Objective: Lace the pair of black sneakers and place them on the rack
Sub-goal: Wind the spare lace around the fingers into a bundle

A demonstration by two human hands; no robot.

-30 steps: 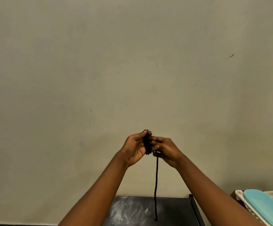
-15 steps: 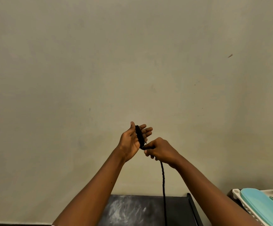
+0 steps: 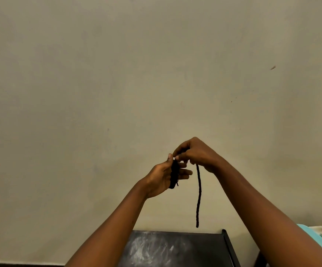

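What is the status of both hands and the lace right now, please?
Left hand holds coiled black lace. Right hand pinches its free end, tail hanging. No sneakers in view.

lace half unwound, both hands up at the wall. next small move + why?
Probably draw the right hand up and away to pull another turn off the coiled black lace the left hand holds. Most of the lace is wrapped there; only one free tail hangs from the right hand, above the dark surface. No sneaker is in view.
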